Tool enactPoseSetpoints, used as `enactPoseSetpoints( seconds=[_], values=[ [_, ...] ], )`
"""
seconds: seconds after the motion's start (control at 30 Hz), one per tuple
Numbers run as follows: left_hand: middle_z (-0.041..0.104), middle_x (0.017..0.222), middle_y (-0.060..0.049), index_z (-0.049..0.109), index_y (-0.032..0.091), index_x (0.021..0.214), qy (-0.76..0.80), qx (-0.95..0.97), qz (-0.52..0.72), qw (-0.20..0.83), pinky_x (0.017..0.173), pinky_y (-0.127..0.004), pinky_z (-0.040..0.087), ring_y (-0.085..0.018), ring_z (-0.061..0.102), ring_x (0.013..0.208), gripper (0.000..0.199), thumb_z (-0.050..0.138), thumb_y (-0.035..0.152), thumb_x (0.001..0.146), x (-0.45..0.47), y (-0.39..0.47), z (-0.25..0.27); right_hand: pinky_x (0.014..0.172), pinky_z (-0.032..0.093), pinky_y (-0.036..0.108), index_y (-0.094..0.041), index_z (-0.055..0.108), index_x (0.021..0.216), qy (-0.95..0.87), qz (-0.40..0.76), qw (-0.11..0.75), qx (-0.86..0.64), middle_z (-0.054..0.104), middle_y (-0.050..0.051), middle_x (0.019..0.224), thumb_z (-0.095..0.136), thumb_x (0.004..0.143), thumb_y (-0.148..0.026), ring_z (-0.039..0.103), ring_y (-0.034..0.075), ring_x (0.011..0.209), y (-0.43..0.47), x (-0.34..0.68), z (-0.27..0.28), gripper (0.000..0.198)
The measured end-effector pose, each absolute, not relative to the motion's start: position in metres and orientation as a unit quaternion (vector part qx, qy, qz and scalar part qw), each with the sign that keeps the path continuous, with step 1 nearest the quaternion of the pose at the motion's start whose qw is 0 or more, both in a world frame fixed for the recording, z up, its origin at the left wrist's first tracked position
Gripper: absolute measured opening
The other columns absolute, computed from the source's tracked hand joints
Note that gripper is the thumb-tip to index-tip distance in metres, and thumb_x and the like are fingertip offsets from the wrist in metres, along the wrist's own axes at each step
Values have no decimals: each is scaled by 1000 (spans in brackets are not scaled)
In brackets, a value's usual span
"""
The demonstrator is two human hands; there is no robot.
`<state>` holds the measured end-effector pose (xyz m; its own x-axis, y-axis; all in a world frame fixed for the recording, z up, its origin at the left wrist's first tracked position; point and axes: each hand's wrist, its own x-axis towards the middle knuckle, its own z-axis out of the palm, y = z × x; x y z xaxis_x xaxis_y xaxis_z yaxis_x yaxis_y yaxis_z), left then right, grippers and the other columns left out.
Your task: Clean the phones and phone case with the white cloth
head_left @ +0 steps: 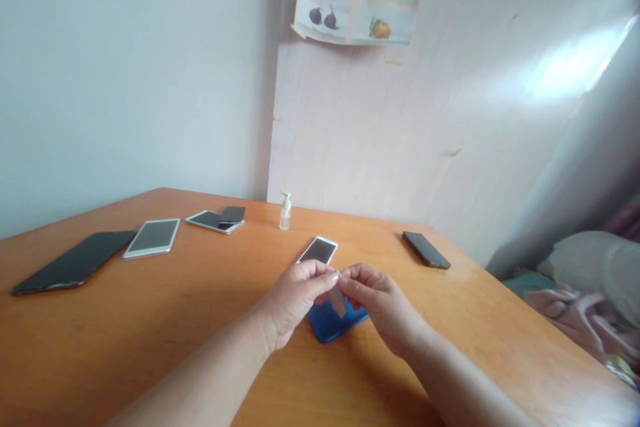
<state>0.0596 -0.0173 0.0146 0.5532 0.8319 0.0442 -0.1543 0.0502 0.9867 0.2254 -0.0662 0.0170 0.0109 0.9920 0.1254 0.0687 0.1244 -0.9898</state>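
Over the middle of the table, my left hand [305, 293] and my right hand [373, 297] meet, fingertips pinched together. Between them hangs a small pale, thin strip [339, 302], perhaps paper or cloth; both hands appear to hold its upper end. Directly below is a blue shallow case or tray [327, 328], partly hidden by the fingers. Just beyond my left hand lies a white phone [320, 250] with a dark screen, its near end covered by my hand.
A small clear pump bottle [285, 213] stands at the back. To the left lie a large black tablet [75, 261], a white tablet [153, 238] and another white tablet [205, 219] with a dark phone [232, 214] on it. A black phone [426, 250] rests right on the wooden table [200, 307].
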Motion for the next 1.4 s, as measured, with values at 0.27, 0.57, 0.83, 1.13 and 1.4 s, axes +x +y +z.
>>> enactPoseSetpoints(
  seconds=[0.27, 0.57, 0.83, 1.13, 1.4],
  values=[
    [68, 83, -4, 62, 17, 89, 334, 529, 474, 620, 71, -27, 41, -15, 58, 77, 23, 65, 38, 81, 61, -10, 12, 46, 30, 21, -17, 56, 71, -519, 443, 538, -494, 54, -3, 56, 64, 84, -43, 41, 7, 48, -70, 229, 19, 30],
    [65, 78, -1, 60, 17, 85, 304, 532, 472, 633, 72, -26, 40, -13, 55, 75, 25, 66, 41, 81, 64, -14, 12, 51, 45, 23, -15, 63, 91, -496, 519, 463, -520, 64, 1, 66, 74, 73, -50, 56, 11, 54, -67, 213, 10, 40],
    [63, 81, 0, 61, 19, 86, 312, 569, 394, 651, 72, -28, 35, -13, 53, 77, 29, 63, 47, 83, 63, -17, 9, 61, 47, 23, -15, 64, 80, -442, 512, 568, -469, 65, 2, 73, 76, 75, -41, 57, 10, 64, -64, 221, 11, 29],
    [67, 90, -4, 61, 19, 89, 273, 545, 348, 713, 72, -29, 39, -17, 60, 88, 26, 63, 44, 83, 63, -18, 9, 75, 49, 33, -15, 68, 84, -450, 541, 592, -392, 68, 6, 80, 67, 82, -39, 62, 18, 75, -64, 222, 15, 25],
    [59, 73, 1, 59, 17, 83, 290, 556, 385, 677, 62, -25, 38, -10, 52, 66, 26, 71, 39, 76, 64, -18, 11, 48, 36, 19, -18, 56, 80, -470, 453, 581, -487, 55, -5, 58, 75, 76, -41, 48, 8, 51, -62, 223, 8, 30]
  ],
)
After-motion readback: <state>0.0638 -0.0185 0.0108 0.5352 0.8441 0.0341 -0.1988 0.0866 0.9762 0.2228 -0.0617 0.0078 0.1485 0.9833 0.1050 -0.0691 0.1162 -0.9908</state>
